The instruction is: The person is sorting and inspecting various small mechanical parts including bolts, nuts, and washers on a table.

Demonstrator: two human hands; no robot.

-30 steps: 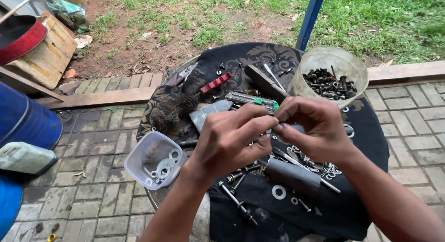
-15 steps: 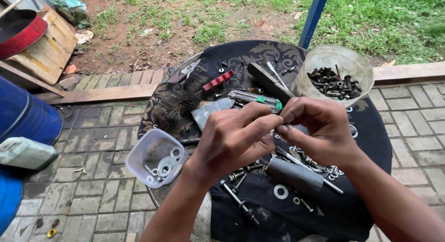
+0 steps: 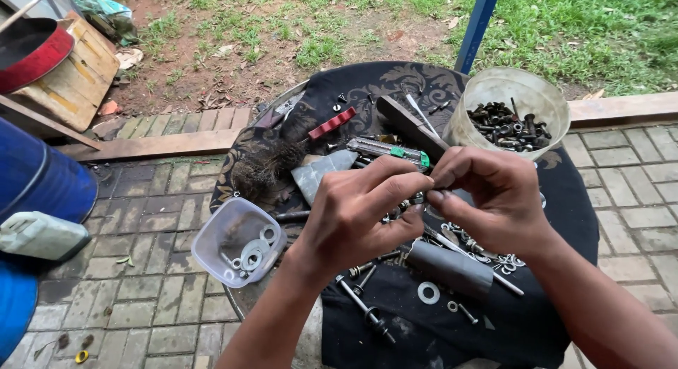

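Observation:
My left hand (image 3: 360, 213) and my right hand (image 3: 494, 196) meet fingertip to fingertip above a round table draped in a black patterned cloth (image 3: 395, 86). Both pinch a small metal fastener (image 3: 421, 194) between thumb and fingers; most of it is hidden by the fingers. Under the hands lie loose bolts (image 3: 364, 305), a washer (image 3: 428, 293) and a dark grey tube (image 3: 448, 266). A small clear tub of washers (image 3: 239, 242) sits left of my left hand.
A round plastic bucket of dark nuts and bolts (image 3: 510, 111) stands at the table's back right. A utility knife (image 3: 392, 151), a red bar (image 3: 332, 122) and a grey scraper (image 3: 325, 170) lie behind the hands. A blue drum (image 3: 35, 192) and white jug (image 3: 42, 235) stand left.
Both hands stay together over the table, with the fingers shifting slightly around the small part. Nothing else moved.

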